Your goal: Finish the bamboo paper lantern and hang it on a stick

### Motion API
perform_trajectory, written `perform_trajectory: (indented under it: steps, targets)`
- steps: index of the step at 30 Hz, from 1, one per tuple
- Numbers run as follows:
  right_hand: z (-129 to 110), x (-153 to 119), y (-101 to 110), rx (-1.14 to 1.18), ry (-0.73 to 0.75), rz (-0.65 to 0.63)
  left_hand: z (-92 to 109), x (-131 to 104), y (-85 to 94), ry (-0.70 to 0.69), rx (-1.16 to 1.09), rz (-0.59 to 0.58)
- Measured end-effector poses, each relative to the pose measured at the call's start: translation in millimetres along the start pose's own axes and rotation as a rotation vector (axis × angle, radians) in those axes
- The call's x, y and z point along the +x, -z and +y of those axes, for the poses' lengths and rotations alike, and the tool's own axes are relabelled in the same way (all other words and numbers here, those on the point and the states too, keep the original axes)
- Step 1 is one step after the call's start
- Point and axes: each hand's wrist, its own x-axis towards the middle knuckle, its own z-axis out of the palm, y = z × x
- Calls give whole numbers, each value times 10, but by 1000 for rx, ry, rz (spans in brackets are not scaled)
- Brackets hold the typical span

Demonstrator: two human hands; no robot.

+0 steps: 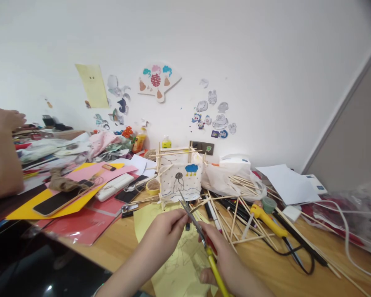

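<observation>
My right hand (227,255) is wrapped around the yellow-handled scissors (214,270), whose blades point up and away and look parted. Close beside the blades, my left hand (167,231) is closed in a pinch. A thin wooden stick (201,203) runs from its fingertips across the blades toward the right. Beneath both hands lies a crumpled yellow sheet (176,268). Just beyond stands a box-like frame of wooden sticks (158,165), with a white drawn panel (168,181) showing a blue cloud and a dark figure.
Loose sticks (235,218) and a yellow glue gun (268,220) lie to the right, near a white cable (346,231). Left are a phone (63,198), a red packet (92,222) and coloured papers. Another person's arm (3,165) rests at far left. A dark glossy surface (43,268) fills the lower left.
</observation>
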Motion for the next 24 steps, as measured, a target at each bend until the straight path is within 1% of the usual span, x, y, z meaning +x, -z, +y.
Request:
perform_trajectory:
  steps: [2,4,7,11,13,16,19,22,24]
  targets:
    - [-22,17,13,-61,58,9,-1,-12,-17,-6,24,-5]
    - [-32,19,21,-106,85,3,-5,-21,-31,-7,36,-5]
    - [27,-2,-3,-128,52,23,-3,-33,-58,-8,33,1]
    - [127,-9,-76,-212,-47,186,49,-68,-90,-42,38,-16]
    - [122,10,-94,-282,-20,239,96,-91,-92,-56,68,1]
    - [75,42,-90,-365,75,231,166,-109,-75,-78,129,35]
    - [49,48,-69,-428,120,238,191,-108,-52,-95,147,26]
    - [51,38,-51,-466,110,233,154,-113,-25,-95,67,-5]
    - [50,34,-50,-472,83,225,113,-121,-5,-52,-46,26]
